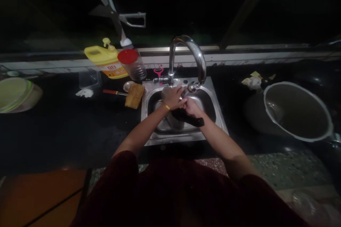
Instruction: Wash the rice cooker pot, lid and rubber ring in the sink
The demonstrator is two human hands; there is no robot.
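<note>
**Home kitchen at night**

A small steel sink (183,139) with a curved chrome tap (199,56) is set into a dark stone counter (66,124). Beside it are a yellow dish soap bottle (105,58), a jar with a red lid (132,64), a worn sponge (134,95) and a pink peeler (158,72). A large metal pot (298,111) rests to the right. Kitchen scissors (114,10) hang against a black window.

The tap (197,56) arches low over the sink (216,101). Sponge (134,95), jar (132,64) and bottle (104,58) crowd its left side, and a pot (298,111) blocks the right. The table's (66,124) left front lies open.
</note>
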